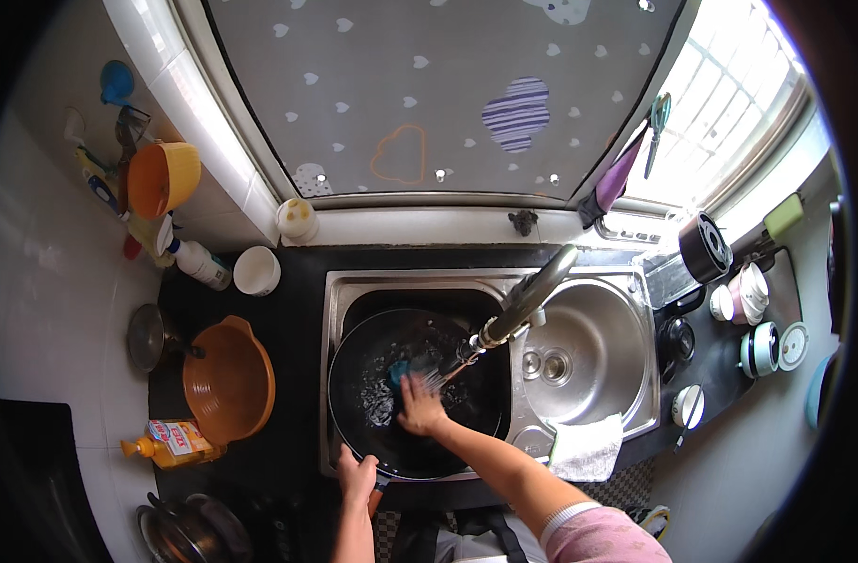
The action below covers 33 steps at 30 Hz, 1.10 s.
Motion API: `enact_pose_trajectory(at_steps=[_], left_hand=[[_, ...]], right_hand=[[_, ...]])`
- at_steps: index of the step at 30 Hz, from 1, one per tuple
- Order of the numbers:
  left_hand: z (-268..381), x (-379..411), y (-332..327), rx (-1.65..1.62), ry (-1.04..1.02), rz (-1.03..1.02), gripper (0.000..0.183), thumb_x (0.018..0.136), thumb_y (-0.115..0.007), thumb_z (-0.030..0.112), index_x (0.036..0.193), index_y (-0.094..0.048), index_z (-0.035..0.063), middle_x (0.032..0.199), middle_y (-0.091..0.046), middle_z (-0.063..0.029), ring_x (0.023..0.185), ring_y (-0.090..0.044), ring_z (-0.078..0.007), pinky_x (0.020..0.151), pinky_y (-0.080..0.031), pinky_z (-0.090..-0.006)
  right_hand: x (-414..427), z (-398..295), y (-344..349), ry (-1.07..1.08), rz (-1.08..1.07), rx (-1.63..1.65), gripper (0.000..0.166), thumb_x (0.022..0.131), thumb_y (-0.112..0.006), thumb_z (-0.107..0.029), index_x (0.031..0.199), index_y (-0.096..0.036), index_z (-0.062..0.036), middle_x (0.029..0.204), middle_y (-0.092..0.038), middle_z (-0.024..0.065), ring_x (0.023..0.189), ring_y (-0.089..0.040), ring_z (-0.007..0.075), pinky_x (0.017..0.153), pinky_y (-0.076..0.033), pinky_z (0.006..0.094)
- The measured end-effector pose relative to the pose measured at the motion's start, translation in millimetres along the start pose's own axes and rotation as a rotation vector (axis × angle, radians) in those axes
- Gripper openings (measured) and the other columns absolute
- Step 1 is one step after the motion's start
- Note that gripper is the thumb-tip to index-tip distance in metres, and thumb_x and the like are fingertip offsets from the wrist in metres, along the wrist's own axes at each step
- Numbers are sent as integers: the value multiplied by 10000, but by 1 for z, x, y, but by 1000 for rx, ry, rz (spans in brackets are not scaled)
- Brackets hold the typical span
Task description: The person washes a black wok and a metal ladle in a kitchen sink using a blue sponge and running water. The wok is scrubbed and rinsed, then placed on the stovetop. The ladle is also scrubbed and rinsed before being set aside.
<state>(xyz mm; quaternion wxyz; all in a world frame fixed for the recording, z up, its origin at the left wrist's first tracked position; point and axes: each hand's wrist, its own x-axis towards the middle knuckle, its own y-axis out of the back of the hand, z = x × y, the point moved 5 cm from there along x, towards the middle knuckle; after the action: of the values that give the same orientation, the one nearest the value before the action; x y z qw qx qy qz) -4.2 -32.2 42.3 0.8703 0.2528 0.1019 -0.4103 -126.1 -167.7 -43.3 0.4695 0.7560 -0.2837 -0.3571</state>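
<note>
A large black wok [362, 352] rests in the left basin of the steel double sink [336, 281]. My left hand [357, 473] is closed at the wok's near rim, around the base of its wooden handle [376, 497]. Over the wok's inside, my right hand [420, 408] presses on a blue-green scrubbing pad [399, 372], mostly under my fingertips. Water and white suds [380, 405] lie on the wok's dark bottom. The tall metal faucet [534, 295] stands behind, and a thin stream seems to run down by my right fingers.
To the right is a round basin [605, 352], with a white cloth [587, 450] over its front edge. An orange plastic basin [228, 380], a yellow dish soap bottle [179, 443] and a white bowl [256, 271] stand left. Small bowls [749, 292] and a glass blender jug [672, 274] are far right.
</note>
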Motion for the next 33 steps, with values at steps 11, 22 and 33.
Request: enact_pose_trajectory(at_steps=[11,22,33], left_hand=[[4,7,1,39,98,-35,396,621,-522,-16,1016,-503,-39,921,-620,-176,866,-601,-299,771,-448,-332],[11,1,-7,-71,84,-66,490,602,-514,-62,1090,-477,-35,1001,-591,-142,918,-566,-244,828,-421,-305],[10,2,-4,-86,84,-57,535,580,-501,-81,1112,-468,-49,1034,-570,-152,932,-547,-244,809,-422,-289]], right_hand=[[7,49,-49,-894,-246,1816,340,776,-603,-467,807,-563,-130,661,-522,2,643,-501,162,574,-412,337],[48,53,-66,-1204,253,2886,200,927,-419,-178,1066,-435,-36,1032,-494,178,955,-548,374,729,-538,447],[21,35,8,-843,225,2513,152,887,-499,-231,931,-497,-85,840,-537,64,745,-559,219,587,-466,343]])
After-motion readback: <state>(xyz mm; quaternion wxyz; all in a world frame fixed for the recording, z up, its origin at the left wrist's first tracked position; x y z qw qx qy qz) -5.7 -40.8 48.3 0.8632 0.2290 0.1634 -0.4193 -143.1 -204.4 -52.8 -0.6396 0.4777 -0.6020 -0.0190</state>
